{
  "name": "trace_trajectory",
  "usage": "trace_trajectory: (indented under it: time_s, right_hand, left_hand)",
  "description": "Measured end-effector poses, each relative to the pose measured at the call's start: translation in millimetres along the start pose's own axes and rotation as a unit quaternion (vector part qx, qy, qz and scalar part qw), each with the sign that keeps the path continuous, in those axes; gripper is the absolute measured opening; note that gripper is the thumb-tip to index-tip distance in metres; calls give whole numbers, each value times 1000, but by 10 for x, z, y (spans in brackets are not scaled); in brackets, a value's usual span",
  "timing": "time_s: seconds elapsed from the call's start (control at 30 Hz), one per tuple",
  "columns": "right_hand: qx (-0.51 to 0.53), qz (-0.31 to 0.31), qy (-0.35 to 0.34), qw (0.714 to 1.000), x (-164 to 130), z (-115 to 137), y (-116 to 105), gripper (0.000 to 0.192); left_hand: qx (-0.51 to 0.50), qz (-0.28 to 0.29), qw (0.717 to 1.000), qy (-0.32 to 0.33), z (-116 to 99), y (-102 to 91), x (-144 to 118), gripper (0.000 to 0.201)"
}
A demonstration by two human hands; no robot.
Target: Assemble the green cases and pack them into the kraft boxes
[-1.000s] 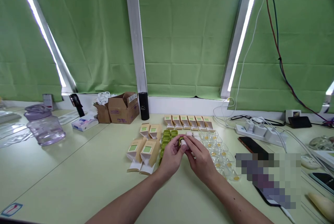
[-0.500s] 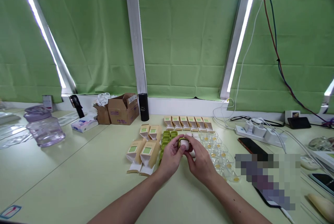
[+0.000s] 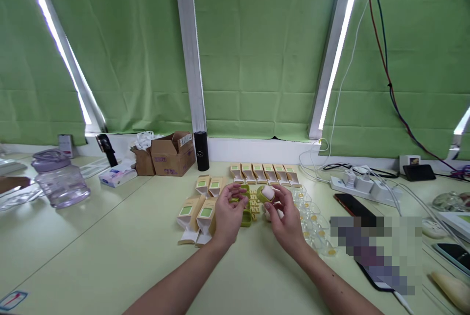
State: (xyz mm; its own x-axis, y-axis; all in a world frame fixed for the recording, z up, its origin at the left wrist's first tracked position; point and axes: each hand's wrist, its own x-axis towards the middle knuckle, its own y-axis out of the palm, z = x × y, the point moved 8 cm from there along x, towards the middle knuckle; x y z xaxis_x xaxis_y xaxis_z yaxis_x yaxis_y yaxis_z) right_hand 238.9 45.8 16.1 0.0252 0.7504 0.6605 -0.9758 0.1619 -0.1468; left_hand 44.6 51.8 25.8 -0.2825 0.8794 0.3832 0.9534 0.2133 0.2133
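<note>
The left hand [image 3: 228,213] and right hand [image 3: 284,217] work side by side, close together above the counter [image 3: 110,236]. Right-hand fingers are closed on a green holder with a white piece [image 3: 267,192] seated in it, raised just above the counter. Left-hand fingers pinch a green tray piece [image 3: 243,203], directly left of the holder. Beyond stand tan cartons [image 3: 262,172] in a row.

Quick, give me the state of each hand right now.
Left hand: closed on a small green plastic cap.
Right hand: holding a green-rimmed white round piece in its fingertips.
</note>
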Motion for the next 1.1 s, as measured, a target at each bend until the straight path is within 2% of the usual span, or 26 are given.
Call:
trace_trajectory:
  time_s: [0.07,0.17,0.4,0.6,0.67,0.73,0.87,1.0,1.1]
  right_hand:
    - [58,-1,37,998,17,-58,4,44]
    - [132,4,86,987,28,-111,29,47]
    - [199,9,159,967,26,-153,80,51]
    - [249,-23,217,943,24,-275,79,56]
    - [261,-23,236,936,19,-313,89,57]
    - [265,-19,248,932,19,-338,98,56]
    - [275,-6,266,924,20,-367,123,56]
    - [286,10,272,919,26,-342,163,57]
    - [287,23,270,919,35,-293,191,59]
  left_hand:
    - [2,-23,1000,-10,33,-45,38,39]
    - [-12,-1,998,-54,124,0,59,35]
    - [-26,47,995,-87,86,121,-38,55]
    - [52,22,992,-112,156,47,-62,67]
    - [76,17,994,-81,115,17,-44,69]
    - [103,21,994,-14,-3,7,-36,64]
    - [183,79,971,134,-253,113,-119,21]
    - [275,183,914,236,-280,322,-267,65]
    - [313,223,884,266,-203,393,-313,69]
